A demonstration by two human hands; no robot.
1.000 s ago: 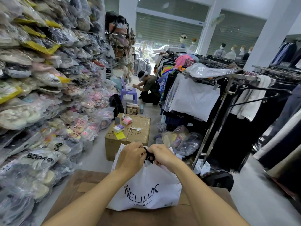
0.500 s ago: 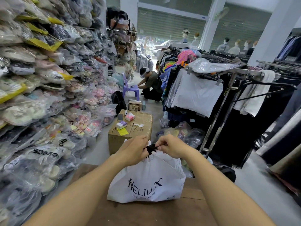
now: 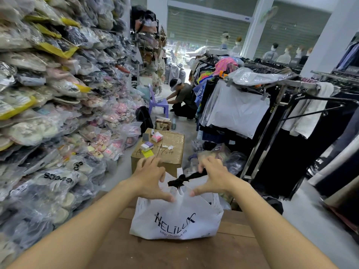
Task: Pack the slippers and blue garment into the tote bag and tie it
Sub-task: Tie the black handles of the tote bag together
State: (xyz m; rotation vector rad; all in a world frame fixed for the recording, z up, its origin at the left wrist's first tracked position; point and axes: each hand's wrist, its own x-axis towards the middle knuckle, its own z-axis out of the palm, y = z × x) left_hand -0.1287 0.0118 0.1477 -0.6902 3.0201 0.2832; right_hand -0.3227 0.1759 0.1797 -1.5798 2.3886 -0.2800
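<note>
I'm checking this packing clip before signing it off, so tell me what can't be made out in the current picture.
- Slippers and blue garment: not visible in the head view; the opaque white tote bag hides whatever is inside.
- Black ties: knotted-looking, but tightness is unclear; one end runs behind the right hand.
- Left hand: fingers spread, thumb against the bag; whether it pinches the fabric is unclear.
- Small print under the bag's logo: blurred.
</note>
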